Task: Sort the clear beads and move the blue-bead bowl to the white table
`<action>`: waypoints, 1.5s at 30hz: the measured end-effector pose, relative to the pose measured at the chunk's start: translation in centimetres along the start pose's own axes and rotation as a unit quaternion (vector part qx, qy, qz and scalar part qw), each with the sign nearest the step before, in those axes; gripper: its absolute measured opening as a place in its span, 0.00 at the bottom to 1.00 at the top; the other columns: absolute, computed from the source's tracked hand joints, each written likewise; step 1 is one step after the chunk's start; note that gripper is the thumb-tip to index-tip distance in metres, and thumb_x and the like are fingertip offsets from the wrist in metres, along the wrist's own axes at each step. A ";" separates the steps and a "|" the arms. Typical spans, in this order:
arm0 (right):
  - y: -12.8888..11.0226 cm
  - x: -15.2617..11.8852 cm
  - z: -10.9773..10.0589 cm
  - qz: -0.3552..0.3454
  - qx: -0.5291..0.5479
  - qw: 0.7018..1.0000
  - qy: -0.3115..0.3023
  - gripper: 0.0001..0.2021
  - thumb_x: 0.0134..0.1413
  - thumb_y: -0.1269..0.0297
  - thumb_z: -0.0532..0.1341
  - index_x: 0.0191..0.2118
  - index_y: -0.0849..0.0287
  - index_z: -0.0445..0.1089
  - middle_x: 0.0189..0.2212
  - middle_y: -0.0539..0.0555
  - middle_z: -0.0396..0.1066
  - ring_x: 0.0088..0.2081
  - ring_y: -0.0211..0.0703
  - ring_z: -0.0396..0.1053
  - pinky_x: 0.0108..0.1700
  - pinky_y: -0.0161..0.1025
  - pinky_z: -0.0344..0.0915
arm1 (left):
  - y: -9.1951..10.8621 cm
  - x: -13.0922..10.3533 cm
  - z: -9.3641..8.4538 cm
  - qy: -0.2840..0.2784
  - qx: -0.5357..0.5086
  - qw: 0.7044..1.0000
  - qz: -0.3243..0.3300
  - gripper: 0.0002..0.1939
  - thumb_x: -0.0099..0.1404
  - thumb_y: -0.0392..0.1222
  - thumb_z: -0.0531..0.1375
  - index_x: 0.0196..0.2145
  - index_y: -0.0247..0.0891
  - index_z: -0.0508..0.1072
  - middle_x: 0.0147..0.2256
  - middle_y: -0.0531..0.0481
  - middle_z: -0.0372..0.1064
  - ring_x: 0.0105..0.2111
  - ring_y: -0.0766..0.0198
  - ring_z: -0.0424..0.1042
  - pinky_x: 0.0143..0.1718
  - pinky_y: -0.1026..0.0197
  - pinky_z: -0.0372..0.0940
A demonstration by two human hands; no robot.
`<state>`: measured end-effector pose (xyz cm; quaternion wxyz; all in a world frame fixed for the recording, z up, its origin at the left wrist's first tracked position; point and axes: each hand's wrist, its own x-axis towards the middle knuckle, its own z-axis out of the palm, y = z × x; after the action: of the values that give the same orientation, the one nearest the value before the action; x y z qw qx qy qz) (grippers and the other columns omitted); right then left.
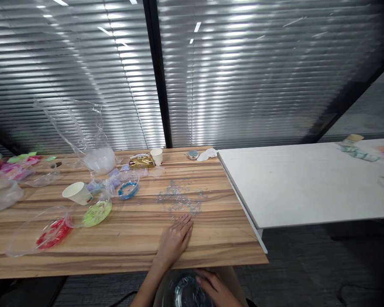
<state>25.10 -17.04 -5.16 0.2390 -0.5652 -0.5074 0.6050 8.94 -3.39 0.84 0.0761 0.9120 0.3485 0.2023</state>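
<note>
My left hand (176, 238) lies flat on the wooden table, palm down, with its fingers stretched out and close together. Just beyond its fingertips is a loose scatter of small clear pieces (179, 198), too small to name exactly. Below the table's front edge, on my lap, sits a clear plastic bowl (171, 290) with similar shiny pieces inside, cut off by the bottom of the view. My right hand (213, 286) grips this bowl at its right side, fingers over the rim.
Clear bowls with red (53, 233), yellow-green (97, 213) and blue pieces (128, 190) stand to the left. Nearby are paper cups (78, 193), a gold packet (141, 161) and a large clear bag (99, 160). A white table (307, 183) adjoins on the right.
</note>
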 end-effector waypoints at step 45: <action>-0.4 -0.3 0.0 -0.011 -0.001 1.000 0.010 0.38 0.50 0.32 0.49 0.56 0.57 0.65 0.55 0.57 0.64 0.58 0.52 0.57 0.62 0.44 0.48 | -0.2 -0.2 0.2 0.015 -0.008 1.000 0.006 0.16 0.69 0.36 0.49 0.53 0.39 0.67 0.55 0.46 0.64 0.56 0.58 0.64 0.54 0.53 0.65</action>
<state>25.05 -17.12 -4.65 0.2502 -0.5658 -0.5118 0.5961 8.82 -3.36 0.55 0.0767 0.9101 0.3430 0.2196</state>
